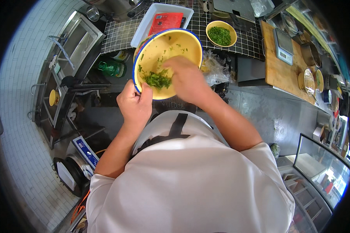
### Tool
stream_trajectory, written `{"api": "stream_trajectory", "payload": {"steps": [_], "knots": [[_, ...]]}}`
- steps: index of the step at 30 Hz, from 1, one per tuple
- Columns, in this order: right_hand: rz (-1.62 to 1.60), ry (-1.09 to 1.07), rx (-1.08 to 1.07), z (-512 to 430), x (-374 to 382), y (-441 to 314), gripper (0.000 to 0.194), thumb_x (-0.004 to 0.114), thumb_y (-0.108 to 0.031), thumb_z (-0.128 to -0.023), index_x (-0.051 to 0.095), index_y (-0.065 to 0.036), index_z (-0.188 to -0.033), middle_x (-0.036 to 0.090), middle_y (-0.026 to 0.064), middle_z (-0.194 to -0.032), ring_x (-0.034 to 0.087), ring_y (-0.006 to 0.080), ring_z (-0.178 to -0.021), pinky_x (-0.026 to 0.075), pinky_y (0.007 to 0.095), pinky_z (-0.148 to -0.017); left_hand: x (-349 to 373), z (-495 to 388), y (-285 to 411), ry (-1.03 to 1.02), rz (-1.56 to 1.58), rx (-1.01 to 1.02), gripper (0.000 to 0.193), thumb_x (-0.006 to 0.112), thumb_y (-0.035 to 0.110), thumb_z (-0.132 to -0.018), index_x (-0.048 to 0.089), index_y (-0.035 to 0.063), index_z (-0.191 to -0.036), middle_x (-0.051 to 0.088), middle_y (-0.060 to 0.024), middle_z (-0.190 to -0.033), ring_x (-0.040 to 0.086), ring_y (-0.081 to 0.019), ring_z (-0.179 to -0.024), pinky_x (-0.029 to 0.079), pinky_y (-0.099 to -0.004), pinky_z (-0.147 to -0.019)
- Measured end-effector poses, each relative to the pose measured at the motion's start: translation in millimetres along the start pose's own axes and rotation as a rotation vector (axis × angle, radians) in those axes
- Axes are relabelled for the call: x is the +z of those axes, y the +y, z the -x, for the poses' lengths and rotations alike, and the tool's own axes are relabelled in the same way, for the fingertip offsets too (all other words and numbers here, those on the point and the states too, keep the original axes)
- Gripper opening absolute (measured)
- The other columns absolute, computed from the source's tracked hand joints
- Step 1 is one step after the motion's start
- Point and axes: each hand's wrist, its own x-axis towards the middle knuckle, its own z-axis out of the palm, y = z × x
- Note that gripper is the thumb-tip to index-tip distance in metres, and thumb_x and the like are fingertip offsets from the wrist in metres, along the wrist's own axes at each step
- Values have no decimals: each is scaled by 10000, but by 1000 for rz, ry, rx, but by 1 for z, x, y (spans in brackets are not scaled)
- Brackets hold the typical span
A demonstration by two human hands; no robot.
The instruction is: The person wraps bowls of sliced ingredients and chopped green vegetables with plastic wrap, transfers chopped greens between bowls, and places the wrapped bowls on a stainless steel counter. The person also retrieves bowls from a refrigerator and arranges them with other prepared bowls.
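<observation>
My left hand (136,100) grips the near-left rim of a yellow enamel bowl (189,43) with a blue edge. The bowl is tilted towards me. Chopped green herbs (157,80) lie in a heap at its lower side, and small bits cling to the inner wall. Inside the bowl, by the heap, is my right hand (186,77); it is blurred, its fingers are partly hidden, and I cannot tell whether it holds anything. Farther off, a small yellow bowl (234,31) full of chopped herbs stands on the wire-grid counter (119,36).
Behind the big bowl, a white plastic tray (140,32) holds a red packet (166,23). A cutting board (275,70) at right carries a digital scale (283,48) and film-covered bowls (307,81). At left are a steel sink (81,40) and a green bottle (110,68) below the counter.
</observation>
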Motion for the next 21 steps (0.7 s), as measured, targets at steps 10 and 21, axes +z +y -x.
{"api": "stream_trajectory", "payload": {"steps": [10,21], "knots": [[74,-38,-9,38,32,-10,289,617,-315,-944,668,-57,-1063,645,157,-984,618,382,-963,501,498,-862,21,10,-6,-80,107,-152,266,658,21,-898,480,34,-700,496,5,-594,410,-20,-598,374,-259,-500],[343,-144,-319,33,-14,77,205,634,-291,-880,647,-136,-746,660,62,-722,675,293,-692,535,445,-581,47,12,-37,-115,546,-814,131,597,22,-925,650,-18,-1038,700,-73,-956,662,-121,-771,535,-279,-631]]}}
